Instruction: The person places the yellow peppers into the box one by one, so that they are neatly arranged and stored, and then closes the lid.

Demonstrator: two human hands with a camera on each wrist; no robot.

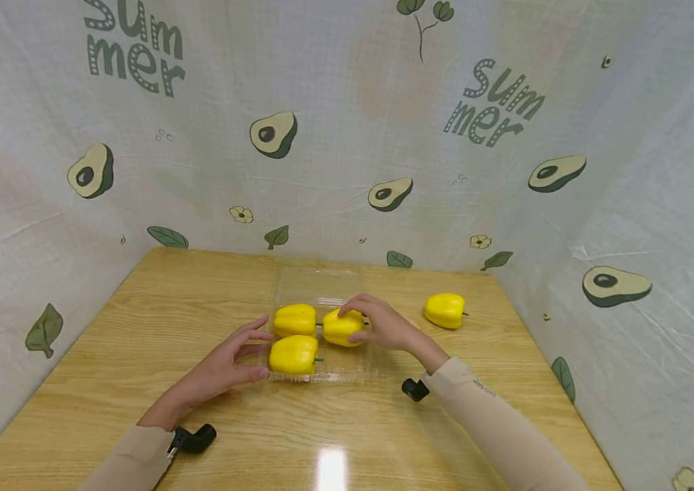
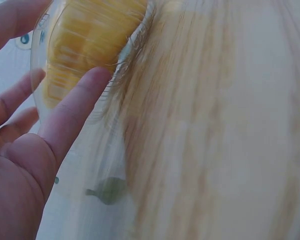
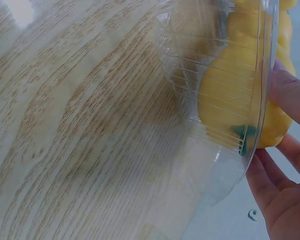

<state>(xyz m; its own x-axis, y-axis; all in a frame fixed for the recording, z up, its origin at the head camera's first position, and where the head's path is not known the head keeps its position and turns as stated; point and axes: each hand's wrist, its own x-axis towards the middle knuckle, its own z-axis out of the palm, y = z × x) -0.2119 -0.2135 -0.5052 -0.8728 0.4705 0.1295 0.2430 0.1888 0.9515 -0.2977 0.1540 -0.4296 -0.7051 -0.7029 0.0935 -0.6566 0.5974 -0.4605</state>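
Observation:
A clear plastic clamshell box (image 1: pixel 347 376) lies on the table with its lid laid back behind it. Two yellow bell peppers sit in its left half, a rear one (image 1: pixel 294 320) and a front one (image 1: pixel 293 355). My right hand (image 1: pixel 386 324) grips a third yellow bell pepper (image 1: pixel 339 329) at the box's right rear, thumb in front and fingers over the top. At the box's left wall my left hand (image 1: pixel 224 367) is spread, its thumb touching the plastic in the left wrist view. Through the ribbed wall a pepper (image 3: pixel 225 95) with a green stem shows.
Another yellow bell pepper (image 1: pixel 445 311) lies on the wooden table (image 1: pixel 200 293), right of the box. A patterned cloth (image 1: pixel 335 136) hangs behind and at both sides. The open lid (image 1: pixel 319 283) reaches toward the back edge.

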